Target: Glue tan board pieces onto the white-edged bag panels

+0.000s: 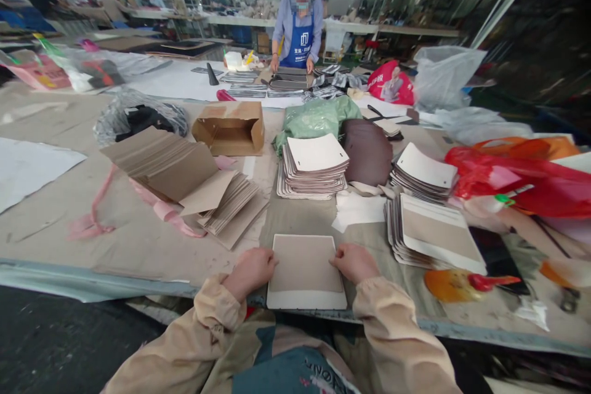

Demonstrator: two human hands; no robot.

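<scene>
A cream panel (305, 300) lies flat at the table's front edge, with a greyish-brown cardboard sheet (305, 261) on top of it. The sheet leaves a cream strip bare along the near side. My left hand (253, 269) pinches the sheet's left edge. At the opposite edge my right hand (355, 261) has its fingers closed on the sheet too. Left of centre, a fanned pile of brown cardboard sheets (161, 166) leans over. Stacked cream panels (316, 154) stand straight ahead, and another stack (434, 231) sits to the right, its top panel partly covered by brown card.
An amber squeeze bottle (447, 285) with a red tip lies at the front right. Farther off are an open cardboard box (229, 126), green plastic wrap (318, 116) and a red plastic bag (545, 181). A person in a blue apron (300, 40) works across the table.
</scene>
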